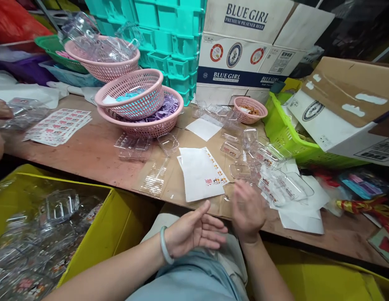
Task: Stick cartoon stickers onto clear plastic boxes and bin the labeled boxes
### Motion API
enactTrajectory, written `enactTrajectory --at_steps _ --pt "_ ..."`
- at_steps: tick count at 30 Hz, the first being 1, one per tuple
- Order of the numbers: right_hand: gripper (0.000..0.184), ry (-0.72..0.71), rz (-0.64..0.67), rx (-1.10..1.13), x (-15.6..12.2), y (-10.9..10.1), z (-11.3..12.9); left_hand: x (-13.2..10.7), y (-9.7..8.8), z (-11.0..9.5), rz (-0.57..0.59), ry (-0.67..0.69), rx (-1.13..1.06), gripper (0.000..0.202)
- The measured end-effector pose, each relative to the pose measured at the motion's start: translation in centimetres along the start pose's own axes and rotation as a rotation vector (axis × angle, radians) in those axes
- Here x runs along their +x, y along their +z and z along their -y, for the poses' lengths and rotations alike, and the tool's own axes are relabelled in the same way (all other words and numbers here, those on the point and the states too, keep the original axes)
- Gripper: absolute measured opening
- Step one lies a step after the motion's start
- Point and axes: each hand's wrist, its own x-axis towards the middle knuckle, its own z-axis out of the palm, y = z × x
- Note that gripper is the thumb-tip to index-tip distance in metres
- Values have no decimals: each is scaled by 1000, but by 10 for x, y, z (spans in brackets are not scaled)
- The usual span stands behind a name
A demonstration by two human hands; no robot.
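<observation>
My left hand (196, 233) is held above my lap, palm turned inward and fingers stretched apart, with nothing in it. A pale bangle (165, 246) circles that wrist. My right hand (249, 211), smeared by motion, is raised at the table's front edge with its fingers stretched out; no object shows in it. Just beyond my hands lies a white sticker sheet (199, 175), with small cartoon stickers left along its right and lower edges. Clear plastic boxes (231, 149), some bearing stickers, lie behind and to the right of my right hand.
Another person's hand (0, 109) is at the left edge, near printed sticker sheets (59, 125). Pink baskets (141, 127) hold purple and blue pieces. A yellow bin (97, 225) of clear boxes stands front left. A green crate (286, 138) and beer cartons (238, 50) stand behind.
</observation>
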Motion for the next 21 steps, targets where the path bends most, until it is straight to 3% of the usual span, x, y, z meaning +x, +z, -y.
enactTrajectory --at_steps 2,4,7,9,11,12,15,17,19,21 --pt "43 -269 221 -52 -8 11 17 -1 3 -6 -23 293 6 41" --pt "49 -279 328 -5 -11 25 28 1 0 -18 -93 529 12 30" --pt "62 41 383 124 1 43 31 0 -14 -42 -209 639 124 32" --pt "46 268 476 273 18 55 27 -5 -25 -55 -253 671 253 34" --pt "22 386 600 423 40 73 19 -11 -37 -65 -294 683 303 34" --pt "23 413 634 469 52 86 15 -13 -42 -68 -330 685 272 35" --pt "28 469 495 467 86 143 5 -13 -56 -75 -458 685 50 43" --pt "33 490 377 425 105 190 2 -10 -63 -79 -481 687 -70 40" --pt "45 509 359 377 118 231 3 -7 -69 -86 -467 688 -161 34" --pt "48 529 396 335 121 256 7 -3 -71 -94 -464 701 -260 32"
